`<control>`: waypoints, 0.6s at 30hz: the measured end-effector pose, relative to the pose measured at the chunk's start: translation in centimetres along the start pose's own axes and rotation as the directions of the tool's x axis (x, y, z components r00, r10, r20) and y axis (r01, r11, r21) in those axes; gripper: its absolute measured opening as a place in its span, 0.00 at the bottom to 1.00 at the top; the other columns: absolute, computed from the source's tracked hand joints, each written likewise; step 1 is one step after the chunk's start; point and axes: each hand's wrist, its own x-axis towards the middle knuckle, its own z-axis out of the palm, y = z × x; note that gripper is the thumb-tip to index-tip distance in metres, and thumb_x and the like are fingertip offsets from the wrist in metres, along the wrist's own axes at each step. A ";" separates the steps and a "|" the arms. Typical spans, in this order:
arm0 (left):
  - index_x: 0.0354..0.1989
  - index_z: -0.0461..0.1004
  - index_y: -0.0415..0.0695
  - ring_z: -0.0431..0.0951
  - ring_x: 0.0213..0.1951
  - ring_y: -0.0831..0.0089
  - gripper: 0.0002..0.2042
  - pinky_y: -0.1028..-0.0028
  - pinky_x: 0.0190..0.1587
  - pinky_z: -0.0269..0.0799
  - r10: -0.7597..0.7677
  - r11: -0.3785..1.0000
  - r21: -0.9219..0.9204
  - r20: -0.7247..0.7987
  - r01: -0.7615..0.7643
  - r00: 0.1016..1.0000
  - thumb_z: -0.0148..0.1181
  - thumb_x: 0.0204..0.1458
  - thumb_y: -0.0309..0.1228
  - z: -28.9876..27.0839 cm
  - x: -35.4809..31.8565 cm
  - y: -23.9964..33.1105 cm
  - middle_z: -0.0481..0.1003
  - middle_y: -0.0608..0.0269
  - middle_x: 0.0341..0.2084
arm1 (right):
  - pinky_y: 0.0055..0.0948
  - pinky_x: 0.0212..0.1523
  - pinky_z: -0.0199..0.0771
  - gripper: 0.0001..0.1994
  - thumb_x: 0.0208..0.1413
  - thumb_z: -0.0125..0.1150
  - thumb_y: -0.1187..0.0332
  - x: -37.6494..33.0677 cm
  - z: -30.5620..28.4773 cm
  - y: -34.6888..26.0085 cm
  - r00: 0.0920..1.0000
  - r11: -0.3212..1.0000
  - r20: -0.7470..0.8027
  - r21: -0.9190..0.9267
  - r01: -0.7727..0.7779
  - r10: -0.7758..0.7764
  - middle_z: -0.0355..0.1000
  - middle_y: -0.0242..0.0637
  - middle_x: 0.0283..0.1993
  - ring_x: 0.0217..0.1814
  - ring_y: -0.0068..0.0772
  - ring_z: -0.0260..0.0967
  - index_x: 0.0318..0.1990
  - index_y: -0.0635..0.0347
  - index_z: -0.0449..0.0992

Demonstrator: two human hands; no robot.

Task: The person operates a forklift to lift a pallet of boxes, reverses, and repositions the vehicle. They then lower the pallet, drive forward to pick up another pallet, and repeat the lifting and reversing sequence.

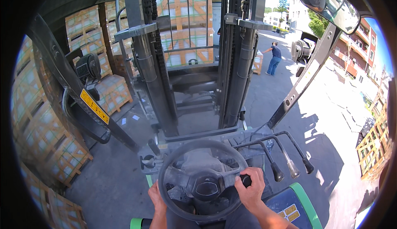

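Dark painted steel forms the twin-column forklift mast (151,80), with link chains (153,5) running up its columns. Rough, pale timber crates (51,146) rise at the left, slatted and crossed by green straps; more timber stands at the far side, behind the thin bars of the load backrest (189,18). At the right, three bent metal control levers (294,170) end in rounded knobs, two black and one grey.

The steering wheel (206,189) is at the near middle: a round, dusty black rim with a smooth, shiny hub and a black spinner knob (245,181) at its right. The right hand (252,187) has its grip clamped on that knob. The left hand (157,197) touches the wheel's near-left rim; its fingers are hidden, so I cannot tell how far its grip is shut.

The mast cuts across the far timber, and both forearms leave at the near edge. At far right, a person (273,57) in jeans is small and hard to make out.
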 end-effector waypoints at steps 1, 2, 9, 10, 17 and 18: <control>0.28 0.75 0.30 0.65 0.24 0.79 0.25 0.66 0.28 0.66 -0.039 0.999 -0.023 -0.009 0.039 0.999 0.50 0.71 0.42 0.0 0.1 0.0 0.73 0.62 0.15 | 0.42 0.44 0.69 0.13 0.43 0.72 0.75 -0.4 -0.3 0.0 1.000 1.000 0.012 0.002 0.011 -0.011 0.74 0.38 0.38 0.40 0.47 0.71 0.37 0.56 0.76; 0.28 0.75 0.29 0.65 0.24 0.79 0.25 0.66 0.28 0.66 -0.079 0.996 -0.047 -0.018 0.078 0.997 0.50 0.70 0.42 0.1 0.2 0.1 0.74 0.62 0.15 | 0.42 0.44 0.69 0.13 0.43 0.73 0.75 -0.7 -0.5 -0.1 1.000 1.000 0.014 0.019 0.017 -0.017 0.75 0.39 0.38 0.40 0.47 0.71 0.37 0.57 0.76; 0.29 0.75 0.30 0.63 0.25 0.78 0.23 0.66 0.29 0.66 -0.009 1.000 -0.008 0.055 0.009 0.998 0.54 0.69 0.39 -0.8 3.4 1.0 0.72 0.61 0.16 | 0.43 0.44 0.70 0.14 0.42 0.73 0.76 -2.2 -0.9 -0.9 0.998 1.000 0.060 0.006 0.015 -0.015 0.75 0.40 0.38 0.40 0.49 0.71 0.37 0.57 0.76; 0.29 0.74 0.30 0.62 0.25 0.78 0.22 0.66 0.29 0.66 -0.013 1.000 0.000 0.081 0.013 0.997 0.54 0.68 0.39 -0.9 4.4 1.1 0.71 0.62 0.16 | 0.43 0.44 0.70 0.14 0.42 0.73 0.77 -2.3 -0.8 -1.0 0.998 1.000 0.058 0.002 0.013 -0.013 0.75 0.41 0.37 0.40 0.50 0.71 0.37 0.57 0.76; 0.27 0.71 0.30 0.59 0.25 0.77 0.21 0.64 0.29 0.63 -0.072 0.997 -0.018 0.002 0.072 0.997 0.55 0.67 0.37 -0.4 4.1 1.8 0.64 0.65 0.15 | 0.43 0.44 0.72 0.15 0.40 0.74 0.77 -2.5 -1.1 -1.4 0.992 0.998 0.107 0.017 0.059 -0.060 0.76 0.40 0.37 0.41 0.49 0.73 0.36 0.58 0.76; 0.27 0.71 0.30 0.59 0.25 0.77 0.22 0.64 0.29 0.63 -0.108 0.993 -0.042 -0.002 0.108 0.994 0.55 0.67 0.38 -0.3 4.0 1.8 0.64 0.65 0.15 | 0.43 0.44 0.72 0.15 0.40 0.74 0.77 -2.4 -1.1 -1.5 0.992 0.997 0.101 0.011 0.080 -0.080 0.76 0.40 0.37 0.41 0.49 0.73 0.36 0.58 0.76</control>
